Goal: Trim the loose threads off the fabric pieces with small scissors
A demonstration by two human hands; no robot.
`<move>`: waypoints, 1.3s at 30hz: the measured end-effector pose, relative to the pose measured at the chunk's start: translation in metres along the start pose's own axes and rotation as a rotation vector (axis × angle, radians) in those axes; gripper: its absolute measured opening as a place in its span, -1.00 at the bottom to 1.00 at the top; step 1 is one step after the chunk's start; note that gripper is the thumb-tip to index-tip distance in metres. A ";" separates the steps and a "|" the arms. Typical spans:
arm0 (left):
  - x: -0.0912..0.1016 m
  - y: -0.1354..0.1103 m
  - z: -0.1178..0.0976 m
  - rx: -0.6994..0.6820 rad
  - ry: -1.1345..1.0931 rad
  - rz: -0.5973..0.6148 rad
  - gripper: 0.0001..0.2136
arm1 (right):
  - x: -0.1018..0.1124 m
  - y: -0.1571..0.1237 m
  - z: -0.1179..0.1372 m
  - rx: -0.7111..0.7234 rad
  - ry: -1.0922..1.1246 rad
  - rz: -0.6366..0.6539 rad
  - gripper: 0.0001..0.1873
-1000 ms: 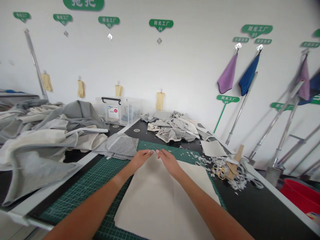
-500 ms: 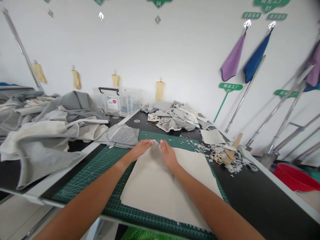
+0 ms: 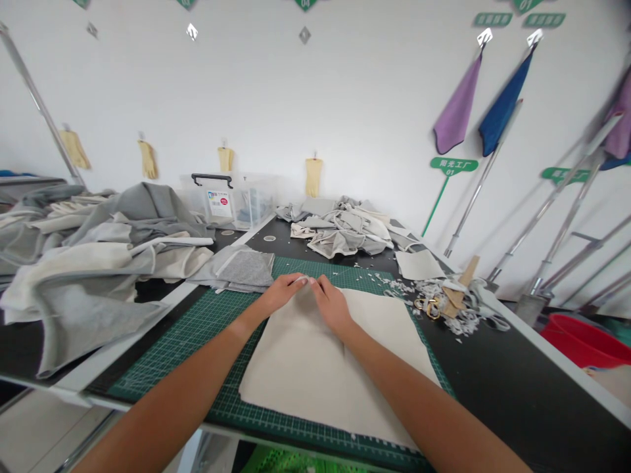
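Cream cloth sheet (image 3: 315, 374) flat on green cutting mat (image 3: 197, 328), both hands at its far edge.
The left hand (image 3: 280, 293) and right hand (image 3: 333, 305) lay side by side on the cloth, fingers held together, fingertips meeting at the edge; whether they pinched it or only pressed could not be determined. The mat lay on the black worktop (image 3: 493, 387). Folded grey cloth (image 3: 239, 269) sat near the left hand; scissors (image 3: 428, 307) lay among white scraps (image 3: 463, 322) to the right.
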State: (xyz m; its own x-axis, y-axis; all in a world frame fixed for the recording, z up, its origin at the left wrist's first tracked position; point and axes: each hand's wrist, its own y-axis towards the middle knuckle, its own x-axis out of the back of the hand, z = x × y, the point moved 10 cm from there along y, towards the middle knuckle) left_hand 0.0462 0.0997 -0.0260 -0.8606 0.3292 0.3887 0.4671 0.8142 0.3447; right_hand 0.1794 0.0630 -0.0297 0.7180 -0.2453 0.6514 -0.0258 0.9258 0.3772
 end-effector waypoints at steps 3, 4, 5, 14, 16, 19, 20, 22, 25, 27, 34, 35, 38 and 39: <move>0.000 0.000 -0.004 -0.026 0.028 0.001 -0.64 | 0.000 0.001 0.000 0.002 -0.008 -0.002 -0.53; 0.000 0.001 -0.004 -0.031 0.037 0.002 -0.65 | 0.000 0.001 0.001 0.005 -0.011 -0.002 -0.53; 0.000 0.001 -0.004 -0.035 0.046 0.001 -0.65 | 0.001 0.001 0.002 0.010 -0.013 -0.002 -0.53; -0.001 0.002 -0.004 -0.054 0.085 0.016 -0.60 | 0.004 -0.001 0.007 0.026 -0.046 -0.017 -0.54; -0.002 0.001 -0.005 -0.050 0.088 0.032 -0.59 | 0.004 -0.001 0.007 0.029 -0.052 -0.016 -0.54; -0.003 0.001 -0.005 -0.043 0.095 0.044 -0.57 | 0.004 -0.001 0.007 0.038 -0.055 -0.011 -0.54; -0.004 0.001 -0.005 -0.043 0.096 0.047 -0.57 | 0.004 0.000 0.007 0.042 -0.056 -0.011 -0.54; -0.004 0.002 -0.004 -0.042 0.093 0.053 -0.56 | 0.004 0.000 0.008 0.045 -0.060 -0.009 -0.54; -0.005 0.001 -0.002 -0.035 0.079 0.064 -0.56 | 0.003 -0.001 0.009 0.060 -0.066 -0.004 -0.54; -0.005 0.001 0.000 -0.032 0.067 0.067 -0.56 | 0.004 -0.001 0.011 0.067 -0.072 -0.001 -0.54; -0.005 0.001 0.003 -0.016 0.047 0.078 -0.55 | 0.004 -0.002 0.012 0.070 -0.100 0.004 -0.55; -0.005 0.000 0.003 -0.014 0.045 0.077 -0.55 | 0.003 -0.002 0.012 0.069 -0.103 0.004 -0.55; -0.006 -0.001 0.000 -0.008 0.028 0.087 -0.56 | 0.004 -0.001 0.010 0.059 -0.105 -0.004 -0.54; -0.007 -0.001 -0.001 -0.006 0.022 0.089 -0.56 | 0.004 -0.001 0.009 0.056 -0.103 -0.007 -0.54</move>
State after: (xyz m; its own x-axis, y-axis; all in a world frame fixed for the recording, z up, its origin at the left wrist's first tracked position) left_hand 0.0515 0.0962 -0.0285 -0.8107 0.3895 0.4370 0.5430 0.7793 0.3128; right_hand 0.1757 0.0587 -0.0217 0.6434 -0.2822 0.7116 -0.0623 0.9072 0.4162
